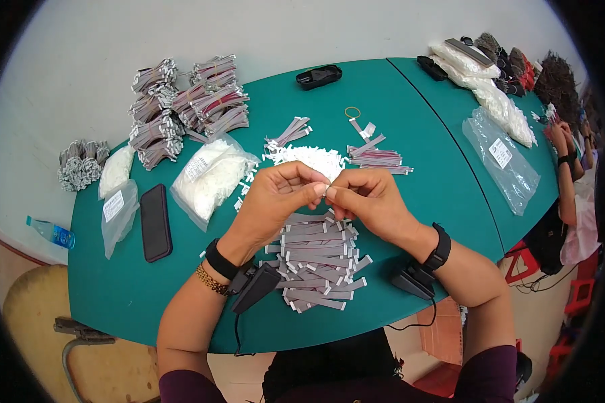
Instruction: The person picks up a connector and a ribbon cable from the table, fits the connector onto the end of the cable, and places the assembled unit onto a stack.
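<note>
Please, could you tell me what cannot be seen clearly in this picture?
All in the head view:
Small piece: mostly covered by the left hand and right hand; too small to identify.
White pieces: near part hidden behind both hands.
Cable heap: lower layers lie under upper ones, so cannot be counted.
Co-worker: cut off by the dark right rim.

The bench (386, 94) is deep green. The white-tipped ribbon cables (316, 258) are grey; the stacked cable bundles (218, 104) add crimson stripes. Loose connectors (309, 160) show plain white. The phone (156, 223) is black, the bracelet (210, 279) gold, the sleeves (189, 388) dark purple, the plastic stools (579, 295) red, the bottle label (63, 236) blue, the wall (269, 37) greyish white.
</note>
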Motion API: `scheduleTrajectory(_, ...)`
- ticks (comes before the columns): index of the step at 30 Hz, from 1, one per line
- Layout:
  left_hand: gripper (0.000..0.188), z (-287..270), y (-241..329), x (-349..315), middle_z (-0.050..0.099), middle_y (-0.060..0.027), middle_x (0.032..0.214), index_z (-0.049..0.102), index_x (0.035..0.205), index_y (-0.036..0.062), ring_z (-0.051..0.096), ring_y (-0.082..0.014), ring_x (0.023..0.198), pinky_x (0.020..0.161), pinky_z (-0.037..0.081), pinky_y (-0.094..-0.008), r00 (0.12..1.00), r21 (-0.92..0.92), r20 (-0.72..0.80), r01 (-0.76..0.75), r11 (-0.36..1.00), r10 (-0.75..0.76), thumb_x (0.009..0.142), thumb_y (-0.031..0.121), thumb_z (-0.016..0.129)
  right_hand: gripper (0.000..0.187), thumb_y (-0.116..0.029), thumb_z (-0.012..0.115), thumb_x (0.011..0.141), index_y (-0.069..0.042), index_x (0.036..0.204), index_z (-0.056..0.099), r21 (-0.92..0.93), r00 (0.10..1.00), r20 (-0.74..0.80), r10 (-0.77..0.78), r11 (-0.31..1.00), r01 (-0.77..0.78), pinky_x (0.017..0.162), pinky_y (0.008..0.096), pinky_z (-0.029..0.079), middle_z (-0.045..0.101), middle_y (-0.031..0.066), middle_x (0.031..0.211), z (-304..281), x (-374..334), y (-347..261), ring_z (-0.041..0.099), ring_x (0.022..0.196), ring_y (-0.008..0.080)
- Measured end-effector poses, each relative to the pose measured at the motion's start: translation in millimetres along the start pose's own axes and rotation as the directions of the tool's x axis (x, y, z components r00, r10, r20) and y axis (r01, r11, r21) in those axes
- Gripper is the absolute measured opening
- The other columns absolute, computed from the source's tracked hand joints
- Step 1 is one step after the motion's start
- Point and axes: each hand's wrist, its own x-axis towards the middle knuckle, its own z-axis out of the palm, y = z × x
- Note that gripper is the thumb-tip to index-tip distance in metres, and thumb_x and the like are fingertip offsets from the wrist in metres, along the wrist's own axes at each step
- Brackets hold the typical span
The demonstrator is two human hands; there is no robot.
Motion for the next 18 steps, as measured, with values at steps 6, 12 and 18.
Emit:
scheduleTrajectory(6,0.014,1.9,0.1,-1.0,0.061,-0.0051,0.083,0.06,0.093,-0.0021,0.053,-0.0083,0.071,0.064,0.044,-0.0209,1.0,-0.036,0.003,-0.01,0.999,0.01,0.083,0.008,0.06,0.016,-0.014,0.057,0.084,-0.002,0.073,0.061,0.028,1.0,0.014,0.019,0.999,-0.019,0.045,0.0176,0.036,0.056,0.0002,0.058,-0.8,2.0,-0.2,0.051,0.052,0.0043)
scheduleTrajectory(12,0.014,3.4,2.9,-1.4,0.06,-0.0053,0.084,0.06,0.093,-0.0018,0.053,-0.0088,0.072,0.065,0.044,-0.0212,0.998,-0.151,0.009,0.055,0.987,-0.054,0.084,0.009,0.06,0.019,-0.015,0.054,0.086,-0.001,0.075,0.061,0.086,0.999,0.04,-0.006,0.996,0.002,0.046,0.0179,0.037,0.056,0.0008,0.059,-2.2,2.0,1.1,0.051,0.053,0.0046)
scheduleTrajectory(18,0.014,2.5,1.6,-1.7,0.06,-0.0052,0.085,0.058,0.094,-0.0003,0.053,-0.0094,0.073,0.067,0.043,-0.0216,0.996,-0.161,0.024,0.091,0.983,-0.089,0.084,0.009,0.059,0.02,-0.015,0.053,0.087,-0.001,0.075,0.061,0.091,0.999,0.042,0.027,0.995,-0.031,0.047,0.018,0.037,0.055,0.0012,0.06,-2.5,2.3,2.7,0.051,0.054,0.005)
